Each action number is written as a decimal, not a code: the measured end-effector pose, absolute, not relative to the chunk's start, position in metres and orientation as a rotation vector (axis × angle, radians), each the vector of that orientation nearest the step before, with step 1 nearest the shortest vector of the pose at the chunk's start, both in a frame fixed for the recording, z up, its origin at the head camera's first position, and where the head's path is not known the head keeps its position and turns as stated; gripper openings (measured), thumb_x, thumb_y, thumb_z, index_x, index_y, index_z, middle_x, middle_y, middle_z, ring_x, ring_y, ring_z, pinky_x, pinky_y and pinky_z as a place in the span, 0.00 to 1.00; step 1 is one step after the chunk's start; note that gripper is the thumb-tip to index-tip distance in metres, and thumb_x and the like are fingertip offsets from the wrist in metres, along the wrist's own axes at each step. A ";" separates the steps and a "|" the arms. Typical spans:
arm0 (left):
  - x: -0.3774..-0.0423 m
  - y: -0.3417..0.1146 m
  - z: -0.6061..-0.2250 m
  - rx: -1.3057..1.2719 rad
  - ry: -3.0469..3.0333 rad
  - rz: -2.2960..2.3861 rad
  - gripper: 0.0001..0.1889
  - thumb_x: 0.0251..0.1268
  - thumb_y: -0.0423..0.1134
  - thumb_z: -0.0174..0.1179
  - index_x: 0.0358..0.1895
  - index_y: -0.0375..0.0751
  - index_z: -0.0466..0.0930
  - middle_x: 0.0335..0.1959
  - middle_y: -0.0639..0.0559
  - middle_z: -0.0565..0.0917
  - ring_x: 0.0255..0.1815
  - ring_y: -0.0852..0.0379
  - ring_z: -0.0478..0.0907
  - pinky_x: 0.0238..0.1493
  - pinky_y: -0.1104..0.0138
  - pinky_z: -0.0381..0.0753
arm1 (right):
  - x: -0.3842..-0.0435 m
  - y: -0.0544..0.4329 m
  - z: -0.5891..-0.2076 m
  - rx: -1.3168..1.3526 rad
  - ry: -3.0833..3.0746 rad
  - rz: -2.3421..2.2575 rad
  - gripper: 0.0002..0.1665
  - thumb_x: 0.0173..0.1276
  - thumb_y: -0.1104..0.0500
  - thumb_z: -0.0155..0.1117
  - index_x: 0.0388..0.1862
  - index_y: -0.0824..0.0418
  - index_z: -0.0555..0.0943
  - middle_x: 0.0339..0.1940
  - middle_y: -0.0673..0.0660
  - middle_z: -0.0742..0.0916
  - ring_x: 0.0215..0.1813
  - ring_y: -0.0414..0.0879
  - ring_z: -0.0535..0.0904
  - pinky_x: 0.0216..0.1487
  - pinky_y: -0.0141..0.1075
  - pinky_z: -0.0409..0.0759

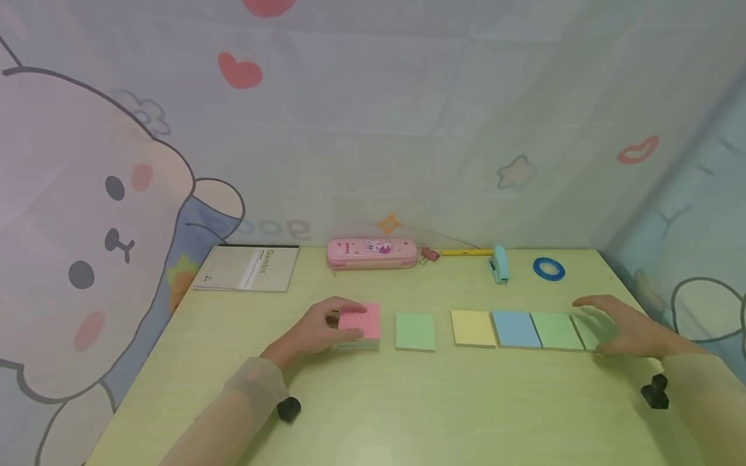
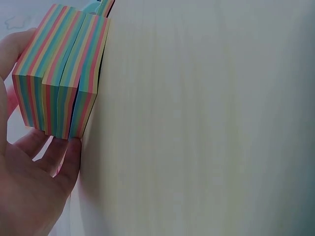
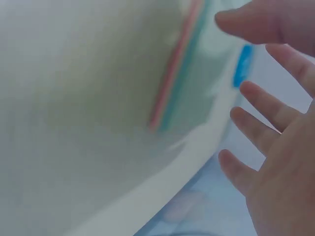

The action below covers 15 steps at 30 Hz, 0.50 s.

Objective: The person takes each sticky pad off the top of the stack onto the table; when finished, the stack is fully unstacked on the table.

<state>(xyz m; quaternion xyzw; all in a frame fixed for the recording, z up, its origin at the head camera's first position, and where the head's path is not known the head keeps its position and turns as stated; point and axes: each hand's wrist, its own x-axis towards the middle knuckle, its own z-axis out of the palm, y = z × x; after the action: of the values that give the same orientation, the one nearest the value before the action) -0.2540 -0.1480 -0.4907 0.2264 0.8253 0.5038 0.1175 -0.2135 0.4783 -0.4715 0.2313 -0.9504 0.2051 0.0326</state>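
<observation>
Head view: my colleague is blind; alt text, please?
A person's left hand grips a pink-topped sticky-note stack on a table, while the right hand spans the rightmost green pad. A pink pencil case lies behind.

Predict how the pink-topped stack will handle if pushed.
The pink-topped stack may shear apart, since its layers sit slightly offset with a gap showing. It probably won't roll, being flat-sided.

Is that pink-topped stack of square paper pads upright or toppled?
Upright: the stack shows its pink top facing up, the left hand gripping it.
</observation>
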 end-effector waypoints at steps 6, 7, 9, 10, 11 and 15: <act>-0.255 -0.150 -0.490 0.656 2.423 1.469 0.24 0.64 0.48 0.76 0.63 0.57 0.85 0.67 0.55 0.80 0.67 0.52 0.76 0.68 0.53 0.76 | -0.219 0.410 -0.449 0.758 -2.968 0.643 0.44 0.63 0.58 0.79 0.76 0.59 0.71 0.75 0.62 0.74 0.75 0.62 0.67 0.63 0.57 0.72; -0.255 -0.150 -0.490 0.651 2.424 1.466 0.24 0.64 0.48 0.76 0.63 0.58 0.85 0.67 0.56 0.80 0.67 0.52 0.76 0.68 0.53 0.77 | -0.220 0.397 -0.447 0.780 -2.968 0.645 0.43 0.65 0.57 0.78 0.76 0.59 0.70 0.75 0.62 0.74 0.75 0.63 0.67 0.64 0.61 0.72; -0.254 -0.150 -0.490 0.646 2.429 1.457 0.24 0.64 0.49 0.76 0.63 0.59 0.85 0.68 0.57 0.80 0.67 0.53 0.76 0.68 0.53 0.77 | -0.223 0.371 -0.446 0.841 -2.948 0.640 0.41 0.68 0.55 0.76 0.76 0.58 0.70 0.75 0.59 0.75 0.76 0.62 0.67 0.66 0.62 0.72; -0.254 -0.150 -0.490 0.643 2.431 1.453 0.24 0.64 0.50 0.76 0.63 0.59 0.85 0.68 0.57 0.80 0.67 0.53 0.75 0.68 0.53 0.77 | -0.224 0.358 -0.445 0.877 -2.932 0.645 0.40 0.68 0.55 0.76 0.76 0.58 0.71 0.75 0.58 0.75 0.76 0.61 0.68 0.67 0.62 0.72; -0.253 -0.150 -0.490 0.648 2.433 1.452 0.24 0.64 0.50 0.76 0.63 0.59 0.85 0.68 0.57 0.80 0.67 0.53 0.76 0.68 0.53 0.77 | -0.226 0.345 -0.445 0.913 -2.919 0.643 0.39 0.69 0.54 0.75 0.76 0.58 0.71 0.74 0.57 0.76 0.75 0.59 0.69 0.67 0.61 0.72; -0.253 -0.149 -0.490 0.654 2.435 1.449 0.24 0.64 0.51 0.76 0.63 0.59 0.85 0.67 0.57 0.80 0.67 0.53 0.75 0.68 0.53 0.77 | -0.231 0.299 -0.446 1.041 -2.884 0.669 0.39 0.70 0.51 0.75 0.76 0.58 0.71 0.74 0.54 0.76 0.75 0.56 0.71 0.69 0.59 0.75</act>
<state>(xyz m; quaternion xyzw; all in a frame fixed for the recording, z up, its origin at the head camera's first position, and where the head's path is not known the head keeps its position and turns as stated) -0.2533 -0.1494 -0.4901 0.2233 0.8316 0.4950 0.1166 -0.2308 0.2990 -0.4464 0.3317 -0.9190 0.2133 0.0018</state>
